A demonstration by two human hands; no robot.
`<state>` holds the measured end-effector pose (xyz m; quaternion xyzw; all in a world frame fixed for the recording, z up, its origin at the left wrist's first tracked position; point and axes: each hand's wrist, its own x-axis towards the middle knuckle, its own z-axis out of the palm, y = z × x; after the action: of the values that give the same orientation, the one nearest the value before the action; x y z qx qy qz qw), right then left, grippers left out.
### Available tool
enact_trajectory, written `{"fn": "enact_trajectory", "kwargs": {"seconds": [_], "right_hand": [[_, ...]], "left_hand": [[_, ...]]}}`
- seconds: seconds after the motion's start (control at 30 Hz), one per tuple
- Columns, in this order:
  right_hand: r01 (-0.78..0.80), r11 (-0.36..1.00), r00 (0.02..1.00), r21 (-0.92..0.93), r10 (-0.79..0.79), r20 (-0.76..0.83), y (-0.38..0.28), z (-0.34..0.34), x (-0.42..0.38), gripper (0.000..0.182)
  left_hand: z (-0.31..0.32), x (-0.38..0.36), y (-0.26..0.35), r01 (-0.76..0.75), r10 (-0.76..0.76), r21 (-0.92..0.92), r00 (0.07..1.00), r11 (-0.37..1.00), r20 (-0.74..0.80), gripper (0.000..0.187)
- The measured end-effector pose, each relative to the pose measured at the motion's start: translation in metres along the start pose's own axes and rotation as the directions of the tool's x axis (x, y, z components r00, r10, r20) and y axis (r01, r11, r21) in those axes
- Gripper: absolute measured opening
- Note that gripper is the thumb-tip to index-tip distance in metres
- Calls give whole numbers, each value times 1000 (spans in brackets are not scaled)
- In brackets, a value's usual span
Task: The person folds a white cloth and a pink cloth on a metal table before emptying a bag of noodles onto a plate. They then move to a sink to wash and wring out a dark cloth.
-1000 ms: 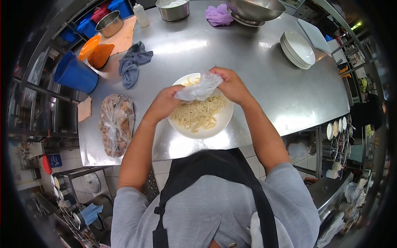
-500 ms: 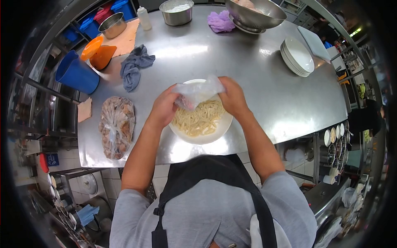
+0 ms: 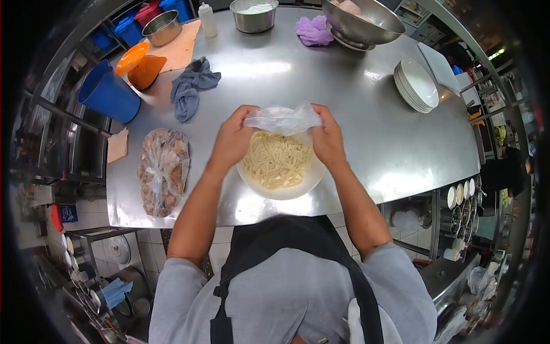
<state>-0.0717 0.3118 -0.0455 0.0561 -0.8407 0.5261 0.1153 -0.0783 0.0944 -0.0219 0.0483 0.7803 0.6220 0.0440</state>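
Note:
A white plate [image 3: 285,194] piled with pale noodle-like strips [image 3: 279,162] sits at the table's near edge. Over its far side, a clear plastic bag [image 3: 283,120] is stretched between my two hands. My left hand [image 3: 234,136] is closed on the bag's left end, and my right hand [image 3: 327,136] grips its right end. Both thumbs lie along the plastic; some fingertips are hidden behind it. The far rim of the plate is covered by the bag.
On the steel table [image 3: 260,92] are a tied bag of brownish chunks [image 3: 164,172], a grey-blue cloth [image 3: 192,89], a blue jug [image 3: 109,94], an orange container [image 3: 147,71], stacked white plates [image 3: 416,86], a colander [image 3: 366,26], a purple cloth [image 3: 314,31] and a metal pot [image 3: 254,20].
The bag is pulled wider and held more level; my right hand has moved slightly right. More of the strips show on the plate. The whole view has shifted slightly.

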Motion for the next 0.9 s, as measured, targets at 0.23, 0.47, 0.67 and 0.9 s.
{"fn": "enact_trajectory", "kwargs": {"seconds": [0.23, 0.47, 0.67, 0.9], "right_hand": [[-436, 141, 776, 889, 559, 292, 8, 24, -24, 35], [-524, 12, 832, 852, 222, 508, -43, 3, -71, 55], [-391, 52, 866, 919, 359, 348, -30, -7, -104, 46], [-255, 315, 884, 914, 458, 89, 19, -61, -117, 21]], "left_hand": [[72, -41, 7, -599, 572, 371, 797, 710, 192, 55], [39, -23, -15, -463, 449, 30, 872, 886, 192, 43], [57, -21, 1, -452, 484, -173, 804, 875, 345, 25], [140, -45, 10, -388, 378, -81, 793, 918, 479, 56]]}}
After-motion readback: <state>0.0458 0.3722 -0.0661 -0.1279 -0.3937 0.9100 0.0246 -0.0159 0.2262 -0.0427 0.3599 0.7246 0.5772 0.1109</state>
